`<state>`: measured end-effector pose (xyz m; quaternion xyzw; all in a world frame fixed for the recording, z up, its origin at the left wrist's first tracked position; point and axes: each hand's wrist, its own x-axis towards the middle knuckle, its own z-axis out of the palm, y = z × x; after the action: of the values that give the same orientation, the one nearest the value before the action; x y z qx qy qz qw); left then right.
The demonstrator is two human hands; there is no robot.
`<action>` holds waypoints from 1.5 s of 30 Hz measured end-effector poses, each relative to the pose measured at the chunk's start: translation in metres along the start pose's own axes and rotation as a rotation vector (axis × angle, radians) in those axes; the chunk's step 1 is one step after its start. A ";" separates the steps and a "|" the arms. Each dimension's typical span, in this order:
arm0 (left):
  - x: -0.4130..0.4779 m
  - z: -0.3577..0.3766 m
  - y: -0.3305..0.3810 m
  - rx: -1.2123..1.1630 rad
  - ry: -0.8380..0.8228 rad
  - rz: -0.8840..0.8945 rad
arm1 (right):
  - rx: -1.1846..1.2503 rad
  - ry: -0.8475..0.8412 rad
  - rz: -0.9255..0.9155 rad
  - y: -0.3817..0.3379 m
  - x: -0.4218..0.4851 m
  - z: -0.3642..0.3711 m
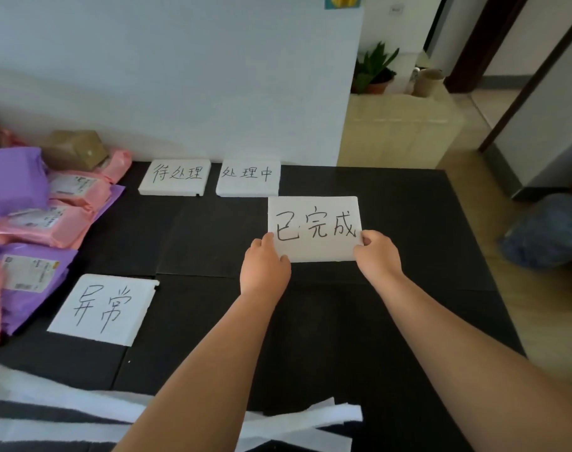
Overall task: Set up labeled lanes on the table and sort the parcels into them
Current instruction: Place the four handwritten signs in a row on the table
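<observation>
My left hand (pixel 265 267) and my right hand (pixel 377 254) hold a white label board with three handwritten characters (pixel 314 220) by its near corners, over the black table (pixel 392 305). Two smaller white label boards lie side by side at the table's far edge: one on the left (pixel 175 177), one on the right (pixel 248 178). A fourth label board with two characters (pixel 103 309) lies flat at the near left. Pink and purple parcels (pixel 33 223) are piled along the left side, with a brown cardboard box (pixel 75 148) behind them.
Long white foam strips (pixel 297 419) lie across the table's near edge. A white wall panel (pixel 180 76) stands right behind the table. Right of the table are a beige cabinet with a potted plant (pixel 374 71) and a blue bag (pixel 549 230) on the floor.
</observation>
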<state>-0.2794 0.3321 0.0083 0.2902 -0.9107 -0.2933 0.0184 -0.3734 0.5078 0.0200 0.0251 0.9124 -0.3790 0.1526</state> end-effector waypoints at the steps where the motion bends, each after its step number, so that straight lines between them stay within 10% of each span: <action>1: 0.008 0.002 0.006 0.009 -0.005 0.009 | 0.008 0.004 0.008 -0.001 0.008 -0.003; 25: 0.236 0.083 0.054 0.157 -0.207 0.012 | -0.118 -0.013 0.026 -0.019 0.231 0.029; 45: 0.211 0.061 0.053 0.115 -0.262 0.054 | -0.096 -0.051 -0.009 -0.026 0.204 0.023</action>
<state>-0.4947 0.2857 -0.0423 0.2253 -0.9281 -0.2756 -0.1094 -0.5655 0.4587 -0.0377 0.0041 0.9255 -0.3359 0.1750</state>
